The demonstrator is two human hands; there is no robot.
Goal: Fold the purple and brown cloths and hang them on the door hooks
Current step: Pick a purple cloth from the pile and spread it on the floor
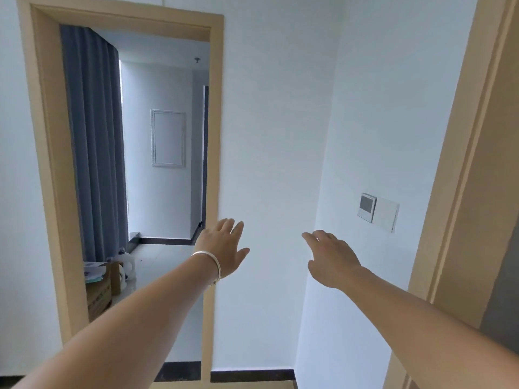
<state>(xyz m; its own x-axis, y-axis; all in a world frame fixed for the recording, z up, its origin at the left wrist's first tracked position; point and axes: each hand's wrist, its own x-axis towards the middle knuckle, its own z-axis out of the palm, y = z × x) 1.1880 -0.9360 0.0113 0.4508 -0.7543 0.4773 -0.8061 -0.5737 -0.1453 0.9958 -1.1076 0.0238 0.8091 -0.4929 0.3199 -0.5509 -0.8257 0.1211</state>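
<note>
Cloths, purple and brown, and door hooks are nowhere in view; likely soft and light, best pinched at corners. Beside a wooden doorway, left hand and right hand reach forward with fingers spread, holding nothing.

Blue curtain behind doorway – wall switch panel right.
</note>
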